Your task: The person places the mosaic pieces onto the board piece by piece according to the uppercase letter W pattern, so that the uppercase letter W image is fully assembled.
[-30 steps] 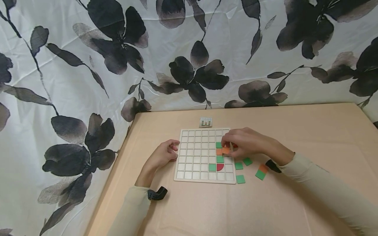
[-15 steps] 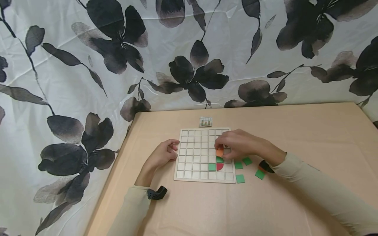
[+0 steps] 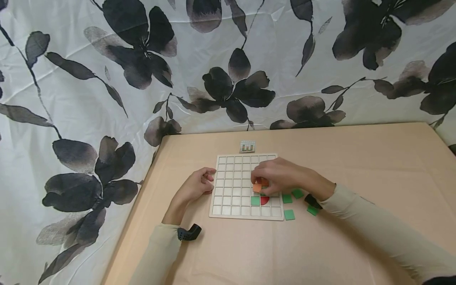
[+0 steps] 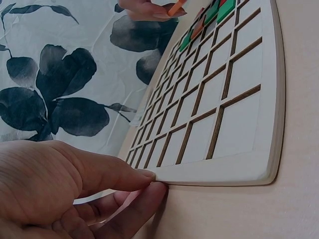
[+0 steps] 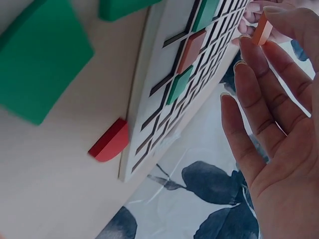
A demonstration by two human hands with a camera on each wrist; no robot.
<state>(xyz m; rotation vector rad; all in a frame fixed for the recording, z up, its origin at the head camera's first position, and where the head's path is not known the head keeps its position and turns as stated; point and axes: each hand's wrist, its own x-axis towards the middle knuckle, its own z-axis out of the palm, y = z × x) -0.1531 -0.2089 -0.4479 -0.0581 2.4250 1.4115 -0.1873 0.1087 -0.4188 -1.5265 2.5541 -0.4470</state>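
Note:
A wooden grid board (image 3: pixel 227 204) lies on the table, with green, orange and red pieces set in its right-hand columns. My right hand (image 3: pixel 285 176) is over these columns and pinches an orange square tile (image 5: pixel 261 31) between thumb and fingertips, the tile tipped on edge. Under that hand, an orange tile (image 5: pixel 191 52) sits in a cell between two green ones, partly hidden in the head view. Lower down are a green tile (image 3: pixel 255 200) and a red rounded piece (image 3: pixel 265 200). At the board's left edge, my left hand (image 3: pixel 195 185) pinches the rim with thumb and finger.
Loose green tiles (image 3: pixel 289 214) lie to the right of the board, some near the right wrist. A red rounded piece (image 5: pixel 110 141) rests on the table by the board's edge. Behind the board is a small patterned card (image 3: pixel 247 146). A floral cloth (image 3: pixel 213 39) hangs behind the table.
My right hand has moved left across the board with the orange tile, one column past the orange tile set there. My left hand has stayed at the rim.

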